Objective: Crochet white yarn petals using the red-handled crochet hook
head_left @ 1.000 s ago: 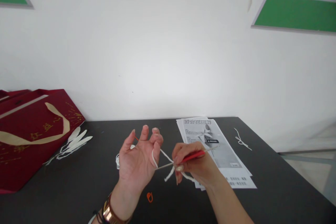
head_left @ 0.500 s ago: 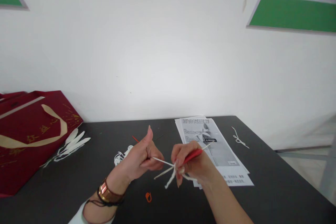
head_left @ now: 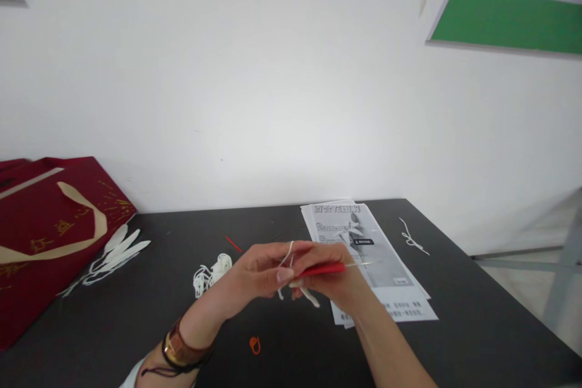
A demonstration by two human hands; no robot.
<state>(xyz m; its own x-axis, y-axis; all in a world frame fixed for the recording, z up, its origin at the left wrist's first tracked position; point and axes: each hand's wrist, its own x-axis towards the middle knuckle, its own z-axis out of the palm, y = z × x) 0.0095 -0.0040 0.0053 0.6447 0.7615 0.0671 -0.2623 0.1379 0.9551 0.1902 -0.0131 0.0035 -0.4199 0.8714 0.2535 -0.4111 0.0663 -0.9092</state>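
My two hands meet above the front middle of the table. Thumb and fingers of my left hand (head_left: 254, 273) pinch white yarn (head_left: 285, 257), with a strand looped over the index finger. In my right hand (head_left: 334, 267), closed, lies a crochet hook (head_left: 325, 269) with a red handle, its thin metal shaft pointing right. A short white piece (head_left: 310, 297) hangs below the right fingers. The fingertips overlap, so the exact grip on the yarn is partly hidden. Behind my left wrist rests a small tangled heap of white yarn (head_left: 218, 270).
An orange stitch marker (head_left: 254, 345) lies in front, a red needle-like stick (head_left: 233, 244) behind. Printed sheets (head_left: 386, 267) lie right, with a knotted white yarn scrap (head_left: 413, 241) farther right. At left, white crocheted petals (head_left: 120, 251) lie by a dark red bag (head_left: 45, 242).
My left hand has moved right to meet my right hand, and its raised thumb has come down onto the yarn. The taut strand between them is now looped over the left finger.
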